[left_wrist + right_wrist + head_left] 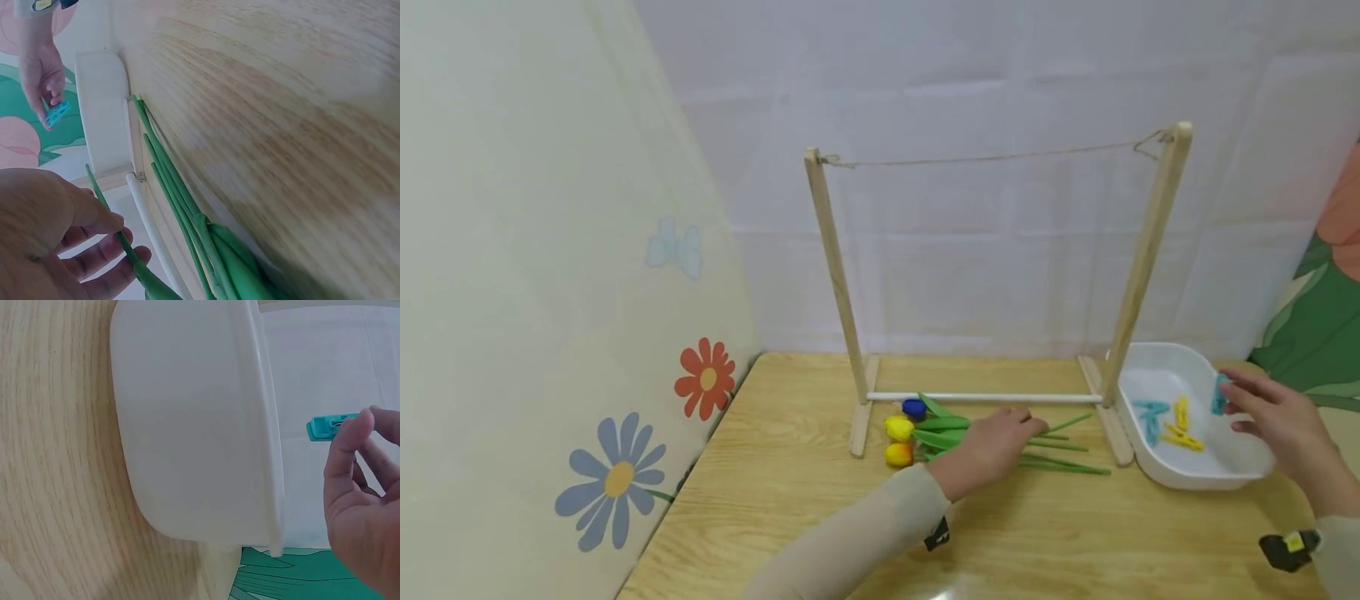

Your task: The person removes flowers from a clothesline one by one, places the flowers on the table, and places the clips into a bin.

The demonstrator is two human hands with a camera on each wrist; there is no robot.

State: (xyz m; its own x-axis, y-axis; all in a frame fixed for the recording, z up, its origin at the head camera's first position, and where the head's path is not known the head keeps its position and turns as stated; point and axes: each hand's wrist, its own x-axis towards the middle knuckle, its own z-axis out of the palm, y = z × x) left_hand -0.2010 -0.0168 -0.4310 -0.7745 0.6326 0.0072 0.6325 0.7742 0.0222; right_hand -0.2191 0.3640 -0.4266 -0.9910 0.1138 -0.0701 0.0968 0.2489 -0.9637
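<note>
Artificial tulips with blue, yellow and orange heads lie on the table under the frame, their green stems [1067, 467] pointing right. My left hand [992, 450] is over them. In the left wrist view, the thumb and fingers of that hand pinch one tulip's stem [100, 194], which stands apart from the other stems [164, 165]. Above the right side of the white basin [1165, 358], my right hand [1285, 417] holds a blue clothespin [325, 427] between thumb and fingertips. Several blue and yellow clothespins [1182, 437] lie in the basin.
A wooden frame with two posts [837, 275] stands on the table [775, 500], a string [985, 158] tied between the tops. A white rod [985, 397] joins the posts low down. Flower-patterned wall panels stand at left and right, with a white cloth [962, 275] behind.
</note>
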